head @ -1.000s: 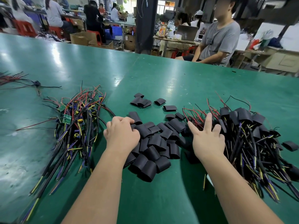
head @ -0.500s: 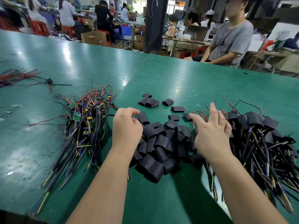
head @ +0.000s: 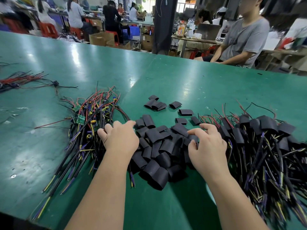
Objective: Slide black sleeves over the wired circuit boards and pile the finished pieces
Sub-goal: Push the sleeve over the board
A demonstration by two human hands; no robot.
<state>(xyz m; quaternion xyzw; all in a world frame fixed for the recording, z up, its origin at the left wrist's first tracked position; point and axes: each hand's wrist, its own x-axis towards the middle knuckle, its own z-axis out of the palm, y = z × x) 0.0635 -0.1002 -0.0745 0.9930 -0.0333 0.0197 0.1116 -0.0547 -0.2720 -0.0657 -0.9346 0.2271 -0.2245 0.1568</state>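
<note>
A heap of black sleeves (head: 157, 146) lies in front of me on the green table (head: 166, 77). To its left is a pile of bare wired circuit boards (head: 89, 123) with red, black and yellow wires. The pile of sleeved pieces (head: 265, 146) spreads out on the right. My left hand (head: 119, 138) has its fingers spread and relaxed, with the fingertips at the right edge of the bare boards' wires. My right hand (head: 207, 146) is over the right side of the sleeve heap, and its thumb and forefinger pinch one black sleeve (head: 193, 138).
A few stray sleeves (head: 156, 103) lie beyond the heap. A loose bundle of red and black wires (head: 21, 80) sits at the far left. A person in a grey shirt (head: 240, 39) sits across the table at the right. The table's near edge runs under my forearms.
My right hand has moved left from the sleeved pile onto the sleeve heap. My left hand has uncurled and reached left toward the bare boards. The view has shifted slightly.
</note>
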